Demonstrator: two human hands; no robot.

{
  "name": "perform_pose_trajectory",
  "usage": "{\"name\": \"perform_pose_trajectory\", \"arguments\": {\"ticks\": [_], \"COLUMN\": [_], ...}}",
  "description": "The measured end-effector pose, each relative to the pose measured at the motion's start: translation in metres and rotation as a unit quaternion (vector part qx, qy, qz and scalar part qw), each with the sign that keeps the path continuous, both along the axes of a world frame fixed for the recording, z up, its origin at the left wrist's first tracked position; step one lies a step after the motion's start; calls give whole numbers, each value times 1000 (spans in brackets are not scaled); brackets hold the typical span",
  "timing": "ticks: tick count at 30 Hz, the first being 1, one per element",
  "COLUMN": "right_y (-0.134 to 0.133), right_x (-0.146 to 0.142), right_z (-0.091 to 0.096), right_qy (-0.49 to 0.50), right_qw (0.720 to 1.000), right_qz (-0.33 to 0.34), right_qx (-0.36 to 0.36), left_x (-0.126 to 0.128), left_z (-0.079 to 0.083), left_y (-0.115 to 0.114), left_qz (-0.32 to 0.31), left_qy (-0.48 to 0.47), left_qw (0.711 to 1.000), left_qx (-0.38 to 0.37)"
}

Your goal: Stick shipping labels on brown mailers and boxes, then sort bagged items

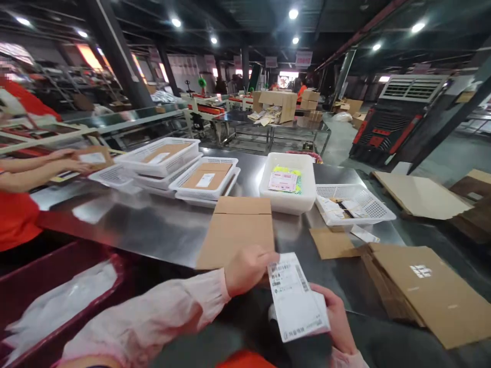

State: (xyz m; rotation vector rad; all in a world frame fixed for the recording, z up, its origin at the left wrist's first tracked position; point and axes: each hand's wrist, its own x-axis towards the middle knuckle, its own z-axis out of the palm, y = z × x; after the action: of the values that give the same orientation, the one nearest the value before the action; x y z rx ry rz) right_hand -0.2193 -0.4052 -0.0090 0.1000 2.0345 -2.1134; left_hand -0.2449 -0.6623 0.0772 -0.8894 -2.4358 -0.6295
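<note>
both hands (291, 296) pinching label (295, 299), flat carton (236, 232)

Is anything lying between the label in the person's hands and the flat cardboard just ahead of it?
Nothing visible. Left hand and right hand hold the label at the near edge of the flat cardboard, whose top is bare; the white tub sits beyond it.

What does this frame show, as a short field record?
hands: left hand and right hand both grip a label
in front: flat carton on steel table
beyond: tub of packets; baskets holding parcels
left side: co-worker's hand on a parcel
</note>
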Motion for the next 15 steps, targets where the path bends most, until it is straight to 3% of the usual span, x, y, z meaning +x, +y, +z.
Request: {"name": "perform_pose_trajectory", "arguments": {"ticks": [3, 8, 12, 15], "right_y": [-27, -59, -70, -81], "right_x": [35, 74, 84, 87], "right_z": [10, 14, 6, -10], "right_qy": [-28, 5, 3, 27], "right_qw": [997, 985, 968, 964], "right_qz": [68, 142, 208, 210], "right_qx": [29, 97, 140, 158], "left_x": [42, 99, 120, 128], "left_z": [-12, -19, -12, -7], "left_y": [-44, -87, -111, -123], "left_qz": [86, 146, 200, 250], "left_qy": [115, 114, 153, 237], "left_qw": [987, 968, 944, 917], "left_qx": [71, 167, 211, 202]}}
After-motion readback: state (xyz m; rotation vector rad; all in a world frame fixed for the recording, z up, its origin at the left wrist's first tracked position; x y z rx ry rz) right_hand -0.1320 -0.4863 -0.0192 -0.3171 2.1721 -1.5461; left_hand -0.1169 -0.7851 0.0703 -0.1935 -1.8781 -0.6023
